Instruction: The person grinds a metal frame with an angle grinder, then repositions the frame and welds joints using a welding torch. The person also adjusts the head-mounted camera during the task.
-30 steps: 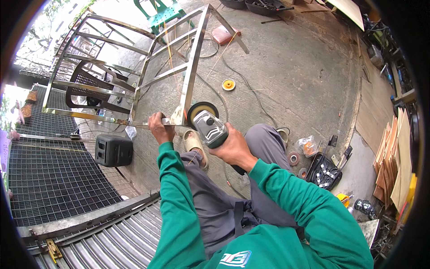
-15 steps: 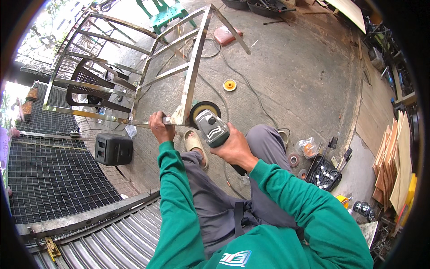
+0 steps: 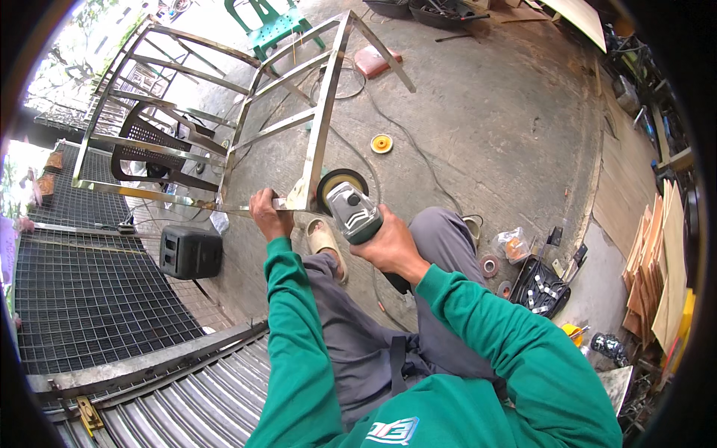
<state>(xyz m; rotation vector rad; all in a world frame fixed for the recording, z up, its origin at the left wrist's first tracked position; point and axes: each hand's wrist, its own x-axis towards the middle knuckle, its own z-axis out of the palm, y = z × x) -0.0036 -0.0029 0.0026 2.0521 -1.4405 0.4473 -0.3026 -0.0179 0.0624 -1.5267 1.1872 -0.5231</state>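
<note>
A shiny square-tube metal frame (image 3: pixel 320 131) stands in front of me and reaches off to the upper left. My left hand (image 3: pixel 270 214) is closed around its lower bar, close to the near corner. In my right hand (image 3: pixel 393 245) is an angle grinder (image 3: pixel 352 212), gripped by its dark body. Its round disc (image 3: pixel 328 181), black at the rim and yellowish inside, is up against the right side of that corner. Whether disc and metal actually touch is hard to tell. The lower part of the grinder is hidden behind my hand and knee.
Cables trail over the concrete floor past a yellow-orange disc (image 3: pixel 382 143) and a red slab (image 3: pixel 377 61). A green chair (image 3: pixel 270 33) and a brown chair (image 3: pixel 149 142) stand beyond. A black speaker-like box (image 3: pixel 191 252) sits left; an open black case (image 3: pixel 539 287) and wood boards (image 3: pixel 667 261) lie right.
Both hands, the grinder and the frame hold nearly the same place. Faint sparks near the frame's far bars have thinned. The whole view has shifted very slightly.
</note>
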